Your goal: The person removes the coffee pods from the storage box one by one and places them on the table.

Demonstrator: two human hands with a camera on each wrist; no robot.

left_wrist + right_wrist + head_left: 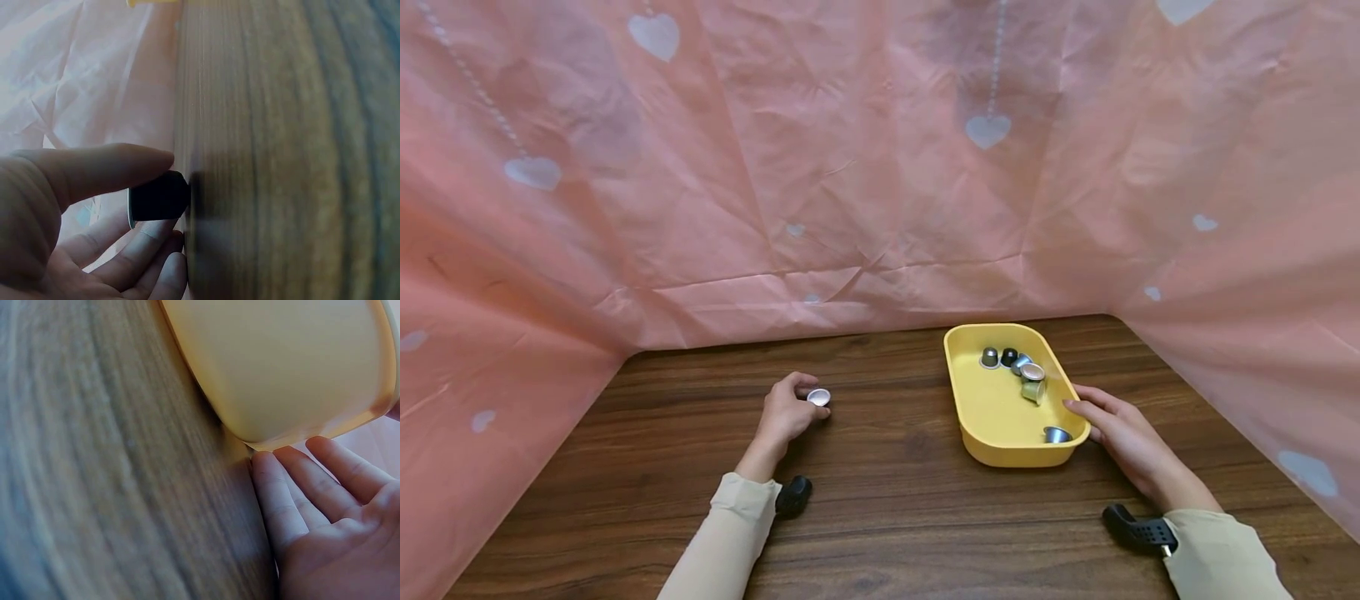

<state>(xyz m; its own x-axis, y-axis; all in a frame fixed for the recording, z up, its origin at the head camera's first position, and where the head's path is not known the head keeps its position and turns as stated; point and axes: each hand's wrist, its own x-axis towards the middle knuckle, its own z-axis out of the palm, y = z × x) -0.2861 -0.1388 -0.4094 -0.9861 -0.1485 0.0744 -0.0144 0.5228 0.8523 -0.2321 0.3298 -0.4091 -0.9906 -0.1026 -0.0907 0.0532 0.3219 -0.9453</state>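
Note:
On the left side of the table, my left hand (786, 411) holds a coffee capsule (819, 397) between thumb and fingers, its pale lid facing up. The left wrist view shows the capsule's dark body (159, 199) close to the wooden surface. A yellow tray (997, 455) stands to the right, with my right hand (1123, 433) at its near right side. The thumb lies over the rim, and in the right wrist view the fingertips (265, 464) touch the outer wall. Several capsules lie in the tray's far part, among them a green one (1033, 391); a blue-grey capsule (1057, 435) lies in the near right corner.
The table (880, 517) has a dark wood-grain top. Pink cloth (850, 183) with pale hearts hangs behind it and along both sides. A black wrist device shows at the left cuff (793, 497) and another at the right cuff (1138, 531).

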